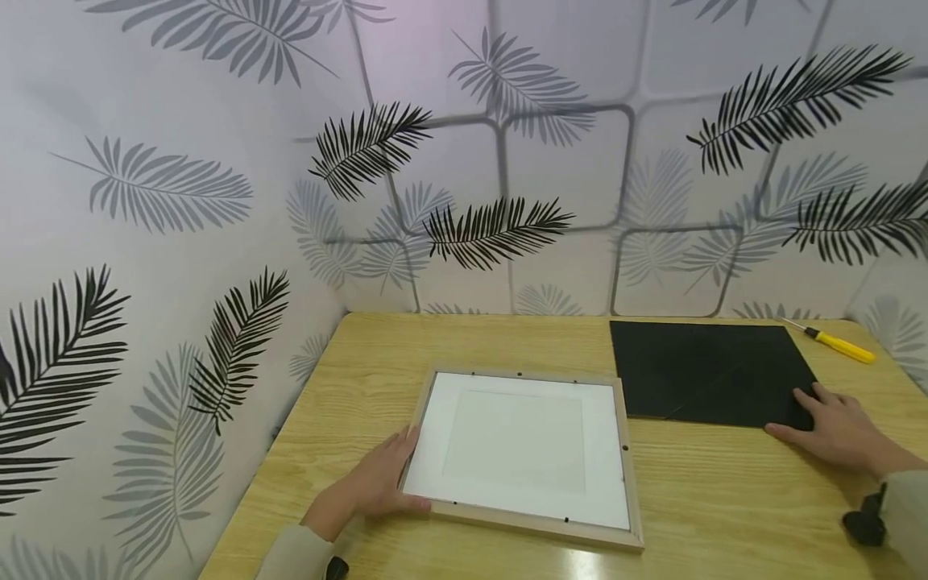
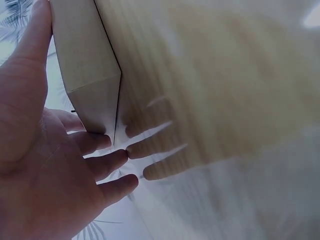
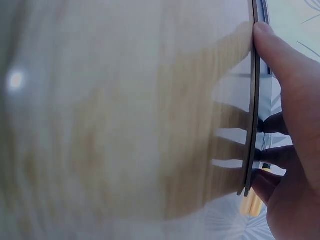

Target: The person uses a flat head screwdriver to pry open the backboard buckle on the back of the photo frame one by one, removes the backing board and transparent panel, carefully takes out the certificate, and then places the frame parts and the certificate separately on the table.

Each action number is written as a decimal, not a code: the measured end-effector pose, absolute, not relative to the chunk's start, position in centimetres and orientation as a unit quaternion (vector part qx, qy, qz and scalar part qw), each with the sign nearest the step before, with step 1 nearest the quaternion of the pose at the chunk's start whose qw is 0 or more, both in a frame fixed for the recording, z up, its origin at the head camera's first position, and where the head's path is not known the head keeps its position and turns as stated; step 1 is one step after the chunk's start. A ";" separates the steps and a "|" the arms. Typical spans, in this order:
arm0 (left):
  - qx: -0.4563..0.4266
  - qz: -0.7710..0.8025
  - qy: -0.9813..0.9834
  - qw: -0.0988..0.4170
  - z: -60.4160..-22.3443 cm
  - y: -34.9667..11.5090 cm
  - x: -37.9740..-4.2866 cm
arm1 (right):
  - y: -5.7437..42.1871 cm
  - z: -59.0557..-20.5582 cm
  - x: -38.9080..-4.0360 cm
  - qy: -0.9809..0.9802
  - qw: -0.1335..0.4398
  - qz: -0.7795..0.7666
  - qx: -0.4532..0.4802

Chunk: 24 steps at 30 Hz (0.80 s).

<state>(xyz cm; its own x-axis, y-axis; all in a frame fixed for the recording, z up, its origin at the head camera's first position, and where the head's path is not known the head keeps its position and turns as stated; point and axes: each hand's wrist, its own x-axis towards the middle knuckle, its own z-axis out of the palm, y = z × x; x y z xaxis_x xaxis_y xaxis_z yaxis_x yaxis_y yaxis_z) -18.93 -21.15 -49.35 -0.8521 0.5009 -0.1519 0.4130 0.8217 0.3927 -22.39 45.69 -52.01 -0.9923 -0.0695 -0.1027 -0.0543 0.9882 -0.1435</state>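
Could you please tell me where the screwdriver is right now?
In the head view, the screwdriver lies at the far right of the table, beside the upper right corner of the black panel.

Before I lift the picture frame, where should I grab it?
Probably best to take the picture frame by its left and right sides, coming in from both ends: it lies flat on the table, and its thick wooden edges give something to hold.

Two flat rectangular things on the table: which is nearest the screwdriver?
The black panel, touched by the right hand; its far right corner lies by the tip of the screwdriver. The pale wooden frame, touched by the left hand, lies farther left.
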 end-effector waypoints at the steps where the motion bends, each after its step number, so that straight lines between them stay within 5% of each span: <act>1: 0.239 0.176 0.946 0.126 -49.4 -21.2 -18.6 | 45.7 -52.0 -22.5 0.996 0.055 -0.068 -0.032; 24: 0.224 0.162 0.950 0.144 -49.5 -21.4 -15.0 | 45.5 -51.5 -23.8 0.994 0.072 -0.056 -0.068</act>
